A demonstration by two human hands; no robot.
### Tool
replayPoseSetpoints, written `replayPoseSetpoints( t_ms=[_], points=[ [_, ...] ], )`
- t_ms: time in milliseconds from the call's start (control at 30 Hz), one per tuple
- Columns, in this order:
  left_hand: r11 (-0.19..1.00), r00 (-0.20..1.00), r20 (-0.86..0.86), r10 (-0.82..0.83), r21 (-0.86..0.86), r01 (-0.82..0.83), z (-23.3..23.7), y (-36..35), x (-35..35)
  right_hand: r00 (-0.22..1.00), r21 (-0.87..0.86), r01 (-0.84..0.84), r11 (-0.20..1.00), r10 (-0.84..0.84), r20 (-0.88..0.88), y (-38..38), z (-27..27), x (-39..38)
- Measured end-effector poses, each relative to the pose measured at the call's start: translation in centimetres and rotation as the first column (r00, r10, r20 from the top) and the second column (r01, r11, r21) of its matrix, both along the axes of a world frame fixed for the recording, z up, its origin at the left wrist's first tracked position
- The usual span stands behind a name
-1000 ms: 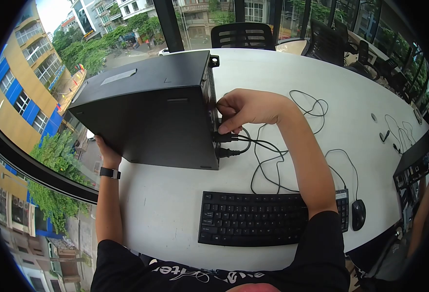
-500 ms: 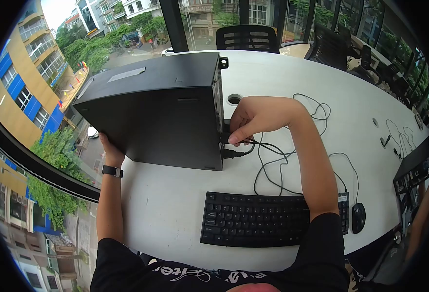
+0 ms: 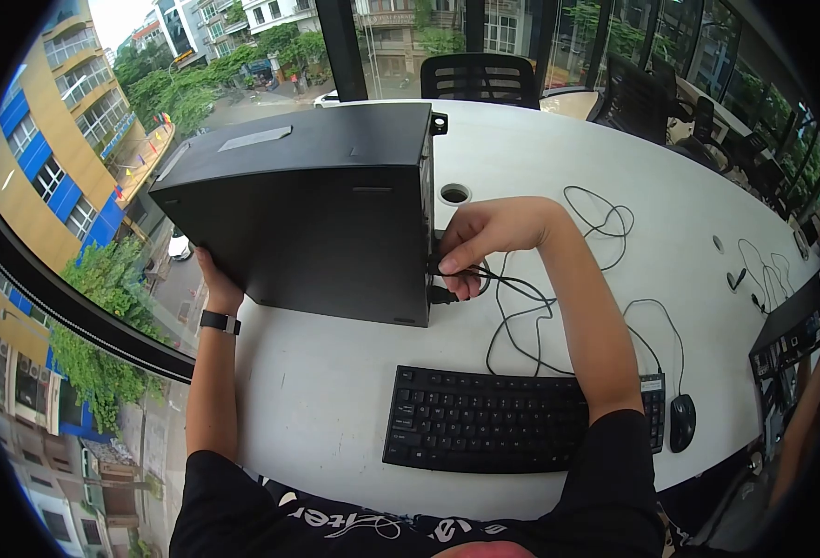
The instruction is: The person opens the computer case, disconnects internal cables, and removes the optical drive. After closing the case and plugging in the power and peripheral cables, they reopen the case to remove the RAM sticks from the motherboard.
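A black computer case (image 3: 298,232) stands on the white table (image 3: 317,400), its back side facing right. My left hand (image 3: 216,279) holds the case at its lower left edge, the fingers partly hidden behind it. At the back of the case, my right hand (image 3: 480,244) is closed round thin black cables (image 3: 514,279), close to the ports, which are hidden from this side. Just below my right fingers, a thick black power plug (image 3: 441,296) sits at the case's back.
A black keyboard (image 3: 489,418) and a mouse (image 3: 682,423) lie near the front edge. Loose cables (image 3: 605,219) curl behind my right arm. At the far right are another computer case (image 3: 786,321) and part of another person's arm (image 3: 805,418). Chairs (image 3: 480,79) stand beyond the table.
My right fingers have moved slightly lower along the back of the case, towards the power plug. The whole view has shifted a little.
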State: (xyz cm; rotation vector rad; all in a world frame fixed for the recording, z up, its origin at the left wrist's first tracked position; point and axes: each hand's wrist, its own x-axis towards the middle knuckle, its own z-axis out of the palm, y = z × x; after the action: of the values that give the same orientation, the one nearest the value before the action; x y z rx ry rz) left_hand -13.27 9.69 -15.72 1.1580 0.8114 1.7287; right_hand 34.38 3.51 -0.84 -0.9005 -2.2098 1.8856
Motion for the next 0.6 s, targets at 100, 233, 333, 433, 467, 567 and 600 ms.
replayPoseSetpoints(
  t_ms=[100, 233, 333, 433, 467, 567, 600],
  points=[
    [1.000, 0.999, -0.023, -0.026, -0.007, 0.026, 0.1, -0.1, 0.2, 0.987, -0.109, -0.107, 0.988, 0.093, -0.130, 1.3, -2.1, -0.1],
    [1.000, 1.000, -0.002, -0.016, -0.014, 0.016, 0.3, -0.1, 0.5, 0.957, -0.174, -0.163, 0.971, 0.114, -0.265, 1.8, -3.2, -0.2],
    [1.000, 1.000, 0.004, -0.006, -0.018, 0.006, 0.3, -0.2, 0.5, 0.967, -0.126, -0.144, 0.981, 0.113, -0.229, 1.4, -2.7, -0.6],
    [0.999, 1.000, 0.028, -0.011, -0.035, 0.012, 0.0, 0.2, 0.4, 0.995, -0.039, -0.082, 0.996, 0.080, -0.057, 0.0, -0.6, -1.5],
    [0.999, 0.999, 0.048, -0.020, -0.043, 0.022, -0.2, 0.2, 0.3, 0.995, -0.034, -0.098, 0.995, 0.096, -0.034, -0.2, -0.3, -1.6],
    [0.993, 0.993, -0.007, -0.116, -0.039, 0.116, 0.2, 0.1, 0.8, 0.998, 0.089, -0.039, 0.995, 0.034, 0.061, -1.1, 0.7, -1.9],
    [0.996, 0.996, 0.006, -0.091, -0.025, 0.091, 0.4, -0.3, 0.9, 0.995, 0.101, -0.065, 0.993, 0.058, 0.076, -1.5, 0.9, -2.0]
  ],
)
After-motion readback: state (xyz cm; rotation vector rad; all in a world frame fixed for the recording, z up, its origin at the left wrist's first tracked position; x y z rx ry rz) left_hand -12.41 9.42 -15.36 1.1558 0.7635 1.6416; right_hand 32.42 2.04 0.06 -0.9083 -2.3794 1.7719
